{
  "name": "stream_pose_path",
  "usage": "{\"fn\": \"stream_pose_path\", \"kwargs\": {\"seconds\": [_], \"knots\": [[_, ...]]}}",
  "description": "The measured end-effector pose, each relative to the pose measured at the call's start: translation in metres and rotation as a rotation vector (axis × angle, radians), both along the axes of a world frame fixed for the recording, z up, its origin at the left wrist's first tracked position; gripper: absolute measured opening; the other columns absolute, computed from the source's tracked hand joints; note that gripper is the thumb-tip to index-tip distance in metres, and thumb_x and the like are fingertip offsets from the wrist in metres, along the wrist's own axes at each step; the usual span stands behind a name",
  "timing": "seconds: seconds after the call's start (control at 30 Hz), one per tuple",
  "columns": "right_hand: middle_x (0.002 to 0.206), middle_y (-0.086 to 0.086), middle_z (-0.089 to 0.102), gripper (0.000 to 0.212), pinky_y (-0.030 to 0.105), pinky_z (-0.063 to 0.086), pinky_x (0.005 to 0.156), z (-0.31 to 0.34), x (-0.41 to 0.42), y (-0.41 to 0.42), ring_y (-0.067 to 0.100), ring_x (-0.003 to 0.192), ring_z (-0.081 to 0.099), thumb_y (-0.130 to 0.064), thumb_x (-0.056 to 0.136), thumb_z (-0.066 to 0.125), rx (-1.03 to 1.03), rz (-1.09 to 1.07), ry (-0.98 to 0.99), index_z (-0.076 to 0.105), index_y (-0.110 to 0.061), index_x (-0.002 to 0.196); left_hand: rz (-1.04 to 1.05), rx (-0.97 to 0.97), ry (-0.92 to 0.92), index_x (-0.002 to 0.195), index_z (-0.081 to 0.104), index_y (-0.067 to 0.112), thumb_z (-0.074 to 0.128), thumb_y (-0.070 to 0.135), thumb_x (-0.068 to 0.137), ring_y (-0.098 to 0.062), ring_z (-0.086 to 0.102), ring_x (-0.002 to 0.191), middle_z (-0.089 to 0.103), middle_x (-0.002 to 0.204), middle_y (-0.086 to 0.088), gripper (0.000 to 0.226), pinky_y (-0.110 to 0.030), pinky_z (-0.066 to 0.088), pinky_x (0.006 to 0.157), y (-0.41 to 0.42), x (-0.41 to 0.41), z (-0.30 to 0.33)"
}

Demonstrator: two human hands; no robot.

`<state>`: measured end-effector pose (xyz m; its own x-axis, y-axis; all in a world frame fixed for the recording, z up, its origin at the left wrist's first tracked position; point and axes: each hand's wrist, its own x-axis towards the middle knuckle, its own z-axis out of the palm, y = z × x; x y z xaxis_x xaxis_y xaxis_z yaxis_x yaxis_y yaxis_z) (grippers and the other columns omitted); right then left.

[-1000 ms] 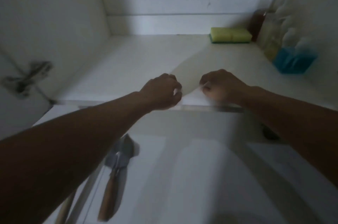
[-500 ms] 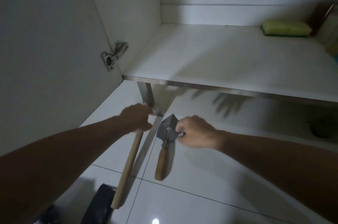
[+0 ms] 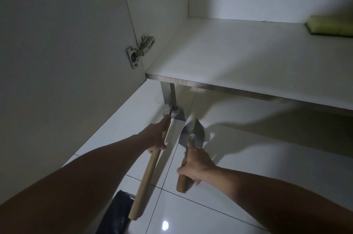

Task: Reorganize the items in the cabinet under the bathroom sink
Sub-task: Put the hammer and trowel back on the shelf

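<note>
I've got both tools gripped — left hand (image 3: 156,136) on the long handle (image 3: 145,178), right hand (image 3: 194,165) round the trowel (image 3: 193,134) — next, lift onto the shelf (image 3: 238,58).

Floor: glossy white tiles (image 3: 238,186) with dark grout lines, one bright light reflection.
Cabinet: white shelf (image 3: 248,58) on a metal leg (image 3: 169,94) (wood-grain front edge).
Door: white panel (image 3: 63,52), metal hinge (image 3: 139,50).
Light: dim, possibly from overhead.

Head view looks down, close, over both forearms toward floor and cabinet
</note>
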<state>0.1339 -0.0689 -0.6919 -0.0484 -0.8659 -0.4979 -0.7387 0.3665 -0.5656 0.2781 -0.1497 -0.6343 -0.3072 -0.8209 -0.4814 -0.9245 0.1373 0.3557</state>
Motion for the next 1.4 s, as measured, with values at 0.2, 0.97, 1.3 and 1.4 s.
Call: {"fn": "stream_pose_path", "kwargs": {"seconds": [0.2, 0.97, 1.3, 1.4], "knots": [[0.118, 0.008, 0.052, 0.098, 0.033, 0.054, 0.037, 0.020, -0.012, 0.004, 0.030, 0.077, 0.068, -0.017, 0.065, 0.075, 0.093, 0.016, -0.020, 0.021, -0.024, 0.147, 0.036, 0.008, 0.014, 0.146, -0.005, 0.041, 0.076, -0.001, 0.075, -0.033, 0.068, 0.082, 0.057, 0.122, -0.019, 0.115, -0.042, 0.061, 0.061, 0.012, -0.002, 0.000], [0.086, 0.002, 0.065, 0.060, 0.032, 0.061, 0.059, 0.209, -0.090, 0.047, 0.025, 0.059, 0.073, -0.021, 0.068, 0.075, -0.161, 0.207, -0.137, 0.043, -0.031, 0.117, 0.176, -0.154, 0.344, 0.151, 0.012, 0.041, 0.074, -0.008, 0.074, -0.030, 0.070, 0.074, 0.061, 0.102, -0.012, 0.110, -0.045, 0.060, 0.056, 0.048, -0.034, 0.208], [0.097, 0.011, 0.066, 0.060, 0.041, 0.061, 0.056, 0.269, -0.184, 0.007, 0.027, 0.065, 0.074, -0.014, 0.070, 0.081, -0.300, -0.009, -0.109, 0.049, -0.020, 0.121, 0.091, -0.154, 0.459, 0.151, 0.019, 0.031, 0.070, -0.013, 0.076, -0.032, 0.071, 0.069, 0.066, 0.089, -0.019, 0.101, -0.051, 0.060, 0.062, 0.005, -0.135, 0.249], [0.098, 0.012, 0.067, 0.054, 0.042, 0.062, 0.062, 0.273, -0.215, -0.018, 0.028, 0.072, 0.074, -0.014, 0.074, 0.076, -0.304, -0.066, -0.041, 0.050, -0.020, 0.121, 0.051, -0.163, 0.465, 0.152, 0.021, 0.024, 0.068, -0.012, 0.078, -0.030, 0.070, 0.069, 0.066, 0.087, -0.019, 0.094, -0.047, 0.060, 0.059, -0.018, -0.179, 0.251]]}}
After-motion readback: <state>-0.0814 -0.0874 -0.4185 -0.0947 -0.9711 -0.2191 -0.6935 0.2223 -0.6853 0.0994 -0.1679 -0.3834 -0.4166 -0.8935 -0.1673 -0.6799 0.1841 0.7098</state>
